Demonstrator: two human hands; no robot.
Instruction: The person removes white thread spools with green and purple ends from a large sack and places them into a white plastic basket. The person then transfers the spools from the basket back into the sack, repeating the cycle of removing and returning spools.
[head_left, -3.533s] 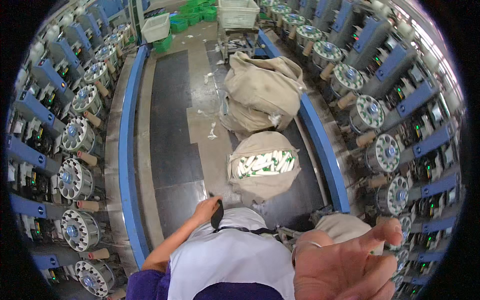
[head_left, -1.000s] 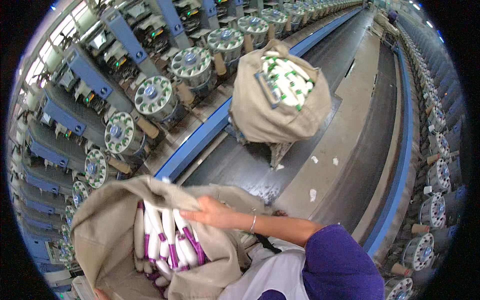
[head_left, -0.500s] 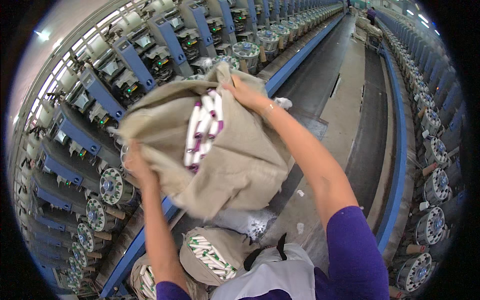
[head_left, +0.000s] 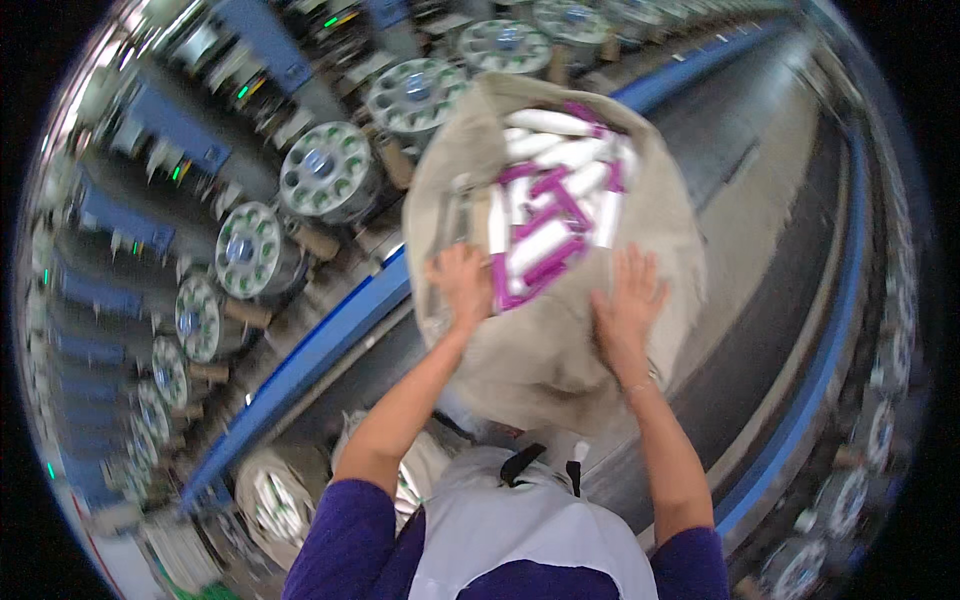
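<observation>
A large beige cloth sack (head_left: 520, 350) stands in front of me, its mouth folded wide. Inside lie white yarn bobbins (head_left: 545, 245) with purple tube ends, heaped at different angles. My left hand (head_left: 465, 284) rests on the sack's cloth at the left of the heap, fingers apart beside the nearest purple ends. On the sack's near right side, my right hand (head_left: 628, 312) lies flat with its fingers spread. Neither hand appears to grip anything. Motion blurs the picture a little.
A row of winding machines with round, slotted bobbin magazines (head_left: 325, 172) runs along the left, edged by a blue rail (head_left: 300, 375). Another blue rail (head_left: 850, 310) borders the aisle at right. Two more sacks of bobbins (head_left: 280, 500) sit at lower left, partly behind my arm.
The sack was held up and tilted by its rim; now it stands lower and farther right, with its mouth facing up. Both hands have let go of the rim and lie on the cloth.
</observation>
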